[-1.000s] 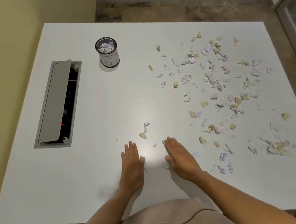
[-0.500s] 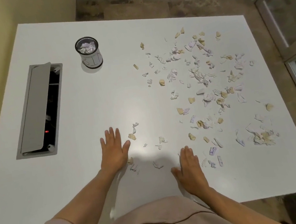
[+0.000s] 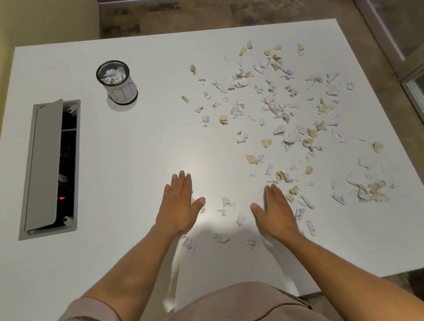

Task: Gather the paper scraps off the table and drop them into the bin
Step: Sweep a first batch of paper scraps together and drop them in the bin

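Observation:
Many white and tan paper scraps lie strewn over the right half of the white table. A few scraps sit between my hands near the front edge. My left hand lies flat on the table, fingers straight. My right hand also rests flat, its outer edge against scraps on its right. A small black mesh bin with a white label stands at the back left, holding crumpled paper.
A grey cable hatch with its lid raised is set into the table on the left. A yellow wall runs along the left side. Glass door frames stand to the right, beyond the table's edge.
My hands have spread apart from where they lay close together. The right hand slid toward the scraps on the right, and a few scraps now lie between the hands.

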A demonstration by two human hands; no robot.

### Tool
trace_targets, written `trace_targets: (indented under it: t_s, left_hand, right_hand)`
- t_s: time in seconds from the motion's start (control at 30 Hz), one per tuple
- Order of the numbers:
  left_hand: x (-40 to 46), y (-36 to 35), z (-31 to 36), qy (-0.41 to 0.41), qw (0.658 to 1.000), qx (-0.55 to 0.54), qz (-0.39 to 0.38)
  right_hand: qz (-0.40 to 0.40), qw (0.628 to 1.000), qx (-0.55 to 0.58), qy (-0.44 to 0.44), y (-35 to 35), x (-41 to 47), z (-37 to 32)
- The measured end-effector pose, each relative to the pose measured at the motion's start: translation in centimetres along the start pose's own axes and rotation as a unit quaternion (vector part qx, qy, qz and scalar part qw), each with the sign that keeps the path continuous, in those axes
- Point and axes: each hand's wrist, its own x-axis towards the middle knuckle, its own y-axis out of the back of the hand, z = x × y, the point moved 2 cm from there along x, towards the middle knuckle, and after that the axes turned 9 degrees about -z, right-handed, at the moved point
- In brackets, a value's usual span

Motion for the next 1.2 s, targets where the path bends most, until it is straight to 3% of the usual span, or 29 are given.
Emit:
trace_targets:
  t_s: [0.1,0.23,0.4,0.5,0.57,0.63,0.73,0.87,1.0,1.2]
  left_hand:
    - [0.5,-0.7,0.1,-0.015,0.997,0.048,-0.053]
    - [-0.9,-2.8,0.7,-0.061,0.993,0.084,-0.059]
    - [-3.8,-4.9,1.2,-0.119,0.981,0.139,-0.063]
    - [-5.5,-4.7,1.7,-0.165,0.978,0.121,-0.051]
    - [-6.7,-4.3,1.7,-0.188,0.977,0.103,-0.003]
    - [-8.0,-4.0,1.1,-0.149,0.985,0.074,0.053]
    - [-10.2,-4.1,-0.2,-0.023,0.993,0.037,0.111]
    - [-12.2,-4.8,-0.2,0.119,0.991,-0.019,0.066]
    - [-12.2,-6.0,1.0,0.164,0.974,-0.151,0.043]
    - [-10.6,-5.4,2.0,0.187,0.955,-0.223,0.049]
  right_hand:
    - [-0.032,0.999,-0.006,0.022,-0.4,0.1,-0.3]
    - [-0.081,0.991,-0.029,0.105,-1.9,-0.8,-1.3]
    - [-0.056,0.946,-0.179,0.264,-3.6,-2.9,-2.5]
    - [-0.061,0.937,-0.159,0.304,-3.4,-3.7,-2.7]
    - [-0.06,0.958,-0.097,0.264,-2.5,-4.0,-2.3]
    - [-0.035,0.979,-0.045,0.197,-1.4,-4.3,-1.2]
    - [-0.04,0.992,-0.041,0.11,-0.6,-5.4,0.8]
    - [-0.114,0.99,-0.059,0.062,-1.6,-6.5,1.8]
    - [-0.132,0.988,-0.056,0.057,-2.7,-6.7,0.3]
    - [-0.097,0.991,-0.011,0.09,-3.0,-6.2,-2.7]
